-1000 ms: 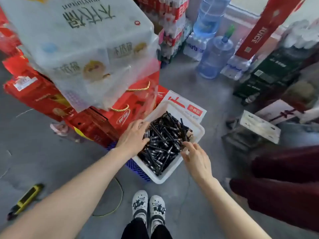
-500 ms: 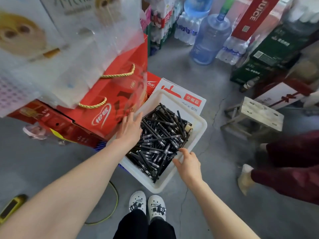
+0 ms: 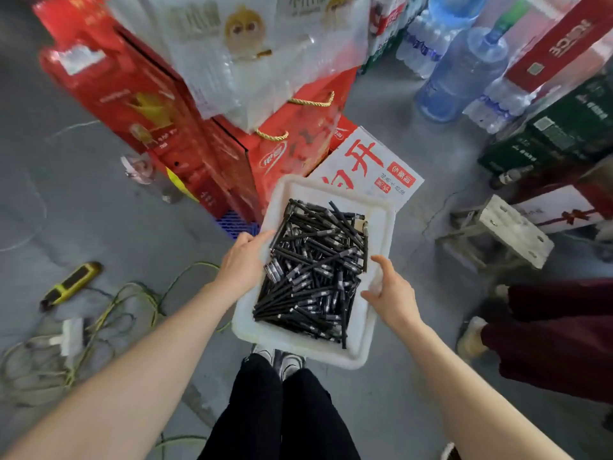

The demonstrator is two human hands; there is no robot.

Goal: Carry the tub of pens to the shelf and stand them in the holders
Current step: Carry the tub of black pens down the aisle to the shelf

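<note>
A white plastic tub (image 3: 381,224) full of several black pens (image 3: 315,270) hangs in front of me above the grey floor. My left hand (image 3: 242,263) grips its left rim, thumb over the edge beside the pens. My right hand (image 3: 391,293) holds the right rim, with its fingers curled round the edge. The tub sits between both hands, lifted off the blue crate (image 3: 235,224). No shelf or pen holder is in view.
Red gift boxes (image 3: 185,127) under plastic-wrapped packs stand ahead on the left, with a white carton (image 3: 368,164) behind the tub. Water bottles (image 3: 461,68) and green crates (image 3: 557,127) are at the right. A small stool (image 3: 504,227), a person's legs (image 3: 557,330), and floor cables (image 3: 99,313) lie nearby.
Both hands closed on the tub's rims and raised it off the blue crate toward me. The view has swung back and left, which brings cables into sight.
</note>
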